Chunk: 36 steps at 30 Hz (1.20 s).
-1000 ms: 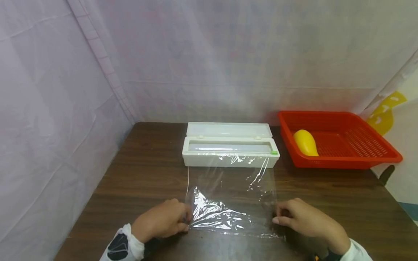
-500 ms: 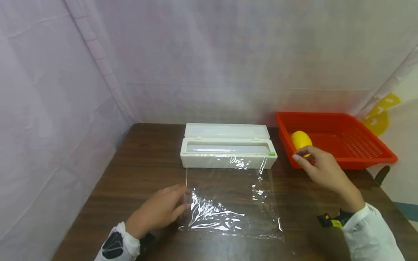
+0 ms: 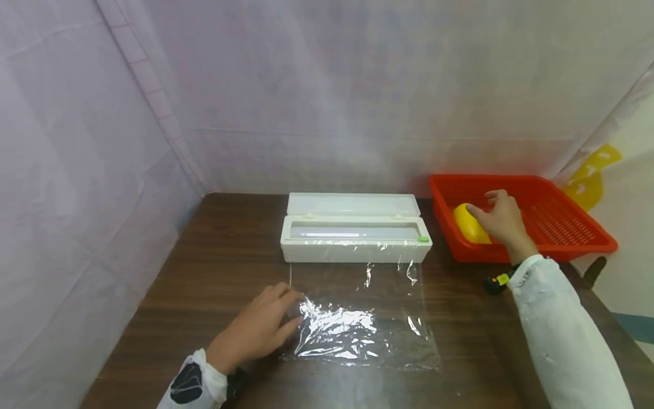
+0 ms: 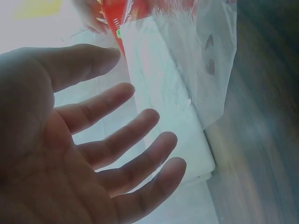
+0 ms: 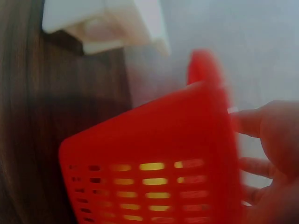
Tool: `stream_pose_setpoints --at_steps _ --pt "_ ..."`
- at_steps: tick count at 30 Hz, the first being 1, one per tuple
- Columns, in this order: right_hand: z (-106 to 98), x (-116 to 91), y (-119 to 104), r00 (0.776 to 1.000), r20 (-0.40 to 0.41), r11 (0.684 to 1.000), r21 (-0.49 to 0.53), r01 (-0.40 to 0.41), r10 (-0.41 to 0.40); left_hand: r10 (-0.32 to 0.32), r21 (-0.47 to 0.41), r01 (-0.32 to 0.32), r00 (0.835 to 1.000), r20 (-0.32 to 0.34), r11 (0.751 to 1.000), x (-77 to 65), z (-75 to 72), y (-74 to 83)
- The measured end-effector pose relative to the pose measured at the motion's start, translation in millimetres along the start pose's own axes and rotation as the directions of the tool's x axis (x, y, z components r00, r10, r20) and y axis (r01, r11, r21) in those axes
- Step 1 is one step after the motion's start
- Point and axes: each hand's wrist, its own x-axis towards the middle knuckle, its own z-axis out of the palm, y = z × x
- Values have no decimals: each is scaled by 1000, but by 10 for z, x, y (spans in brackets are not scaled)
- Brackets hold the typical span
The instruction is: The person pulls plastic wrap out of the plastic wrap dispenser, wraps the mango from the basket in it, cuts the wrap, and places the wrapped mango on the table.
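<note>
A sheet of clear plastic wrap (image 3: 357,335) stretches over the table towards me from a white wrap dispenser (image 3: 357,251), whose lid stands open at the back. My left hand (image 3: 260,326) is at the film's left edge, fingers spread; the left wrist view shows a bare palm with nothing in it. Over the red basket (image 3: 572,248) reaches my right hand (image 3: 503,218), its thumb right by a smooth yellow mango-shaped fruit (image 3: 469,224) inside. Through the basket's slots the right wrist view shows yellow, with the fingers beyond the rim.
The dark wooden table (image 3: 230,238) carries everything. White curtain sheeting (image 3: 317,102) hangs behind it and along the left. A green cutter tab (image 3: 423,239) sits at the dispenser's right end. A yellow patterned piece (image 3: 587,182) hangs past the basket.
My right hand has let go of the film's right corner and moved forward and right, over the basket. My left hand has loosened its pinch on the film and spread its fingers.
</note>
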Motion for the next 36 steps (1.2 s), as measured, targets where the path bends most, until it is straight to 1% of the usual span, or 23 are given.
stream_pose_setpoints --at_steps 3,7,11,13,16,19,23,26,32,36 --pt "71 113 51 999 23 999 -35 -21 21 3 -4 -3 1000 -22 1000 -2 14 9" --pt "140 212 103 998 34 994 -95 -51 54 -14 0 14 999 -34 1000 8 39 12" --pt "161 243 134 996 42 989 -128 -74 80 -28 5 28 998 -54 1000 30 73 12" --pt "166 240 156 995 58 985 -155 -75 85 -30 5 31 998 -59 1000 41 94 8" --pt "173 227 200 993 92 977 -208 -53 74 -36 1 36 998 -44 999 56 128 7" --pt "170 218 236 990 119 970 -239 -46 77 -43 -8 43 999 -12 999 63 159 11" --pt "168 216 242 981 156 963 -259 -73 116 -53 -23 53 999 7 998 60 177 20" --pt "173 217 229 975 181 956 -282 -76 130 -58 -25 58 998 8 998 55 179 24" --pt "185 228 217 975 183 947 -314 -66 129 -57 -22 58 998 17 998 47 180 20" --pt "178 225 220 977 178 947 -315 -59 120 -56 -12 56 998 22 998 46 177 10"
